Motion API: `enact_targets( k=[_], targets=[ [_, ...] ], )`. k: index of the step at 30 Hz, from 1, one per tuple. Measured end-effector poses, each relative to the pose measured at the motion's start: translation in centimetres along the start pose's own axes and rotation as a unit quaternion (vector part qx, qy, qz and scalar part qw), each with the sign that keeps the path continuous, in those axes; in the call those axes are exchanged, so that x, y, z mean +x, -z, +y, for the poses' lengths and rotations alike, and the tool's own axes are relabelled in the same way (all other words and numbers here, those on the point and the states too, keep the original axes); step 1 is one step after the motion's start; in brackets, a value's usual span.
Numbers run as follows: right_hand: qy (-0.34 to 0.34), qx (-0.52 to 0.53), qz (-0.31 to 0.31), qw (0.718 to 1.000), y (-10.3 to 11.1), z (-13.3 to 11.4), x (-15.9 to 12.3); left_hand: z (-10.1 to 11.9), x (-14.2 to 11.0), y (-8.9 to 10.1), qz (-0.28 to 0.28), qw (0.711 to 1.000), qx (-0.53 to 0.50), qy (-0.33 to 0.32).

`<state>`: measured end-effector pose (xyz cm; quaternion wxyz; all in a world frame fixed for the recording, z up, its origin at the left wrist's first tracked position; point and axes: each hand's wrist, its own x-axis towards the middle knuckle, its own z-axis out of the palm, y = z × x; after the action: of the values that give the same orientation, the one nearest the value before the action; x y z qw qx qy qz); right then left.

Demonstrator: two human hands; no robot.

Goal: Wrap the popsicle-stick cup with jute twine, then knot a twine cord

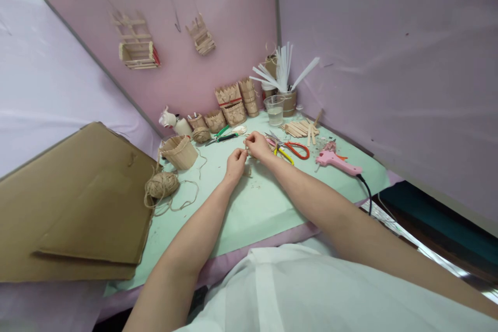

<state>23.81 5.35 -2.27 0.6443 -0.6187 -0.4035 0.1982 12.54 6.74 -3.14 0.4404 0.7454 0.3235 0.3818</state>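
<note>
Near the middle of the table, my left hand [235, 164] and my right hand [257, 145] meet with fingertips pinched together. Between them is something small and tan, too small to name. A small brownish scrap [247, 170] lies just below the fingers. Beside my right hand are scissors with red handles [298, 150] and a tool with yellow handles [284, 155], partly behind my wrist. Pliers with green and black handles [225, 137] rest beyond my left hand. A basket of wooden sticks [179, 152] stands to the left, with a ball of twine [162, 185] before it.
On the right lie a pink glue gun [338, 163] with a dark cord and a pile of craft sticks [299, 128]. A clear cup of liquid [275, 111] stands at the back near white strips [286, 70]. Cardboard sheets [89, 202] cover the left side.
</note>
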Motion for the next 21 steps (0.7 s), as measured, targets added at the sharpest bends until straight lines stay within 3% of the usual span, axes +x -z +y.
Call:
enact_targets(
  k=[10,21],
  targets=[
    [0.013,-0.025,0.031,0.999,-0.1,0.4,0.0,0.2,-0.1,-0.3,-0.004,1.000,-0.004,0.009],
    [0.016,-0.022,0.022,0.999,-0.1,0.6,0.2,1.0,-0.2,-0.2,-0.019,0.999,-0.025,0.010]
  ],
)
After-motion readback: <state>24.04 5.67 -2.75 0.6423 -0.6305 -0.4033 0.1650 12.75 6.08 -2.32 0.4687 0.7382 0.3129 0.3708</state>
